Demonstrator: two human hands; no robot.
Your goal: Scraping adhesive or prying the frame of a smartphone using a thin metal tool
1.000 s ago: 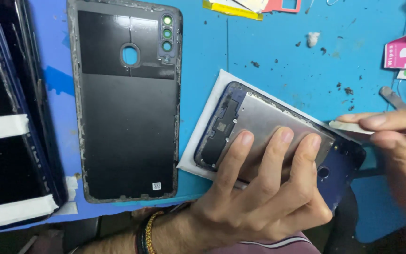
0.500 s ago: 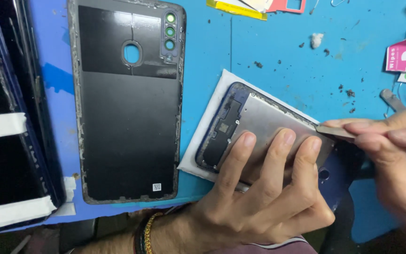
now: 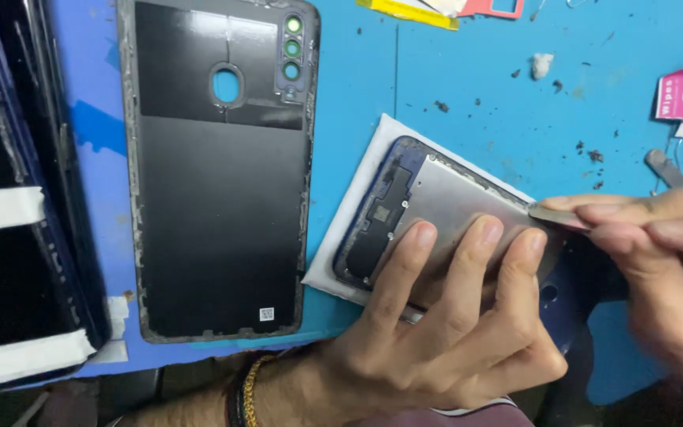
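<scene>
The opened blue smartphone with its silver metal mid-plate exposed [image 3: 436, 217] lies on a white rectangular pad [image 3: 357, 229] on the blue counter [image 3: 468, 71], right of centre. It is pinned flat by the left hand [image 3: 452, 316], whose three fingers are spread across the plate, pressing rather than closed around anything. A thin flat metal prying blade [image 3: 555, 215] is pinched between thumb and fingertips of the right hand [image 3: 658, 261], its tip set at the phone's upper right edge. The step is best done with the blade kept shallow and nearly level with the seam, slid along rather than levered hard (the plate looks thin and likely to bend), while downward pressure is kept even. The detached black back cover with its camera cut-outs [image 3: 219, 170] lies well apart to the left.
</scene>
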